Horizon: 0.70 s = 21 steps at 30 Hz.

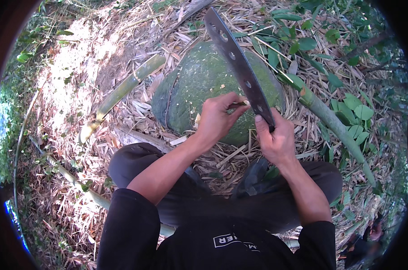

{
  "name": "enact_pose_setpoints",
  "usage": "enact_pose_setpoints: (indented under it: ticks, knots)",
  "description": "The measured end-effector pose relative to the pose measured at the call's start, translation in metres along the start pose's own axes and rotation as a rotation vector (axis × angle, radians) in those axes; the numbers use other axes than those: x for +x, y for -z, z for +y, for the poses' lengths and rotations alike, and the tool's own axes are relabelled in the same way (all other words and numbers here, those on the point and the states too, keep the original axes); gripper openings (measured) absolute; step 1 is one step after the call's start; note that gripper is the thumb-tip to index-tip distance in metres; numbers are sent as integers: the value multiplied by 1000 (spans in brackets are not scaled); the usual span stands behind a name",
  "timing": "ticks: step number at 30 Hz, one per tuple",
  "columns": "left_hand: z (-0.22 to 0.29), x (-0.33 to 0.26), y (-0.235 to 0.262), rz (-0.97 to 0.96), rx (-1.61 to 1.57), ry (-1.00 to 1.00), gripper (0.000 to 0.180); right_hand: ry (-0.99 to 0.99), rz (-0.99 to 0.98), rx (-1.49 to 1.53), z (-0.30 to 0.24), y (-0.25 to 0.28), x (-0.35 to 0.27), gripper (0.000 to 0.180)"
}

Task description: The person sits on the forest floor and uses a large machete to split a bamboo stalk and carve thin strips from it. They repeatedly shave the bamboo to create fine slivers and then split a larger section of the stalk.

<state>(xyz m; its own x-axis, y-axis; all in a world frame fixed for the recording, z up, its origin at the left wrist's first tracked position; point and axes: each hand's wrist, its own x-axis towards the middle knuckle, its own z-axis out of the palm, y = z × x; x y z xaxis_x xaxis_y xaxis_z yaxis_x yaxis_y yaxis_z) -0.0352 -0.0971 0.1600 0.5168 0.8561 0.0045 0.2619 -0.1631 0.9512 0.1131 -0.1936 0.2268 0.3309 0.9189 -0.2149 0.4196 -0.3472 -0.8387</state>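
My right hand grips the handle end of a machete, a long dark blade with several holes along it. The blade slants up and away to the left, over a large green, mossy-looking boulder. Close to the lower part of the blade, my left hand pinches a small pale piece, perhaps cut bamboo, between thumb and fingers. Its other end is hidden by the fingers. Small pale chips lie scattered on the boulder.
A green bamboo length lies left of the boulder, a longer bamboo pole on the right. Dry leaves cover the ground. Leafy green plants grow at the right. My bent legs flank the boulder's near side.
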Motion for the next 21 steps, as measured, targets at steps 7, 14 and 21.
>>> enact_pose_setpoints:
  ticks: [7,14,21]
  knots:
    - [-1,-1,0,-40,6,9,16,-26,-6,-7,0,-2,2,26]
    - [0,-2,2,-46,17,9,17,-18,-6,-8,-1,-2,1,26]
    - [0,-2,0,-40,28,-15,18,5,-9,-40,-3,0,1,27]
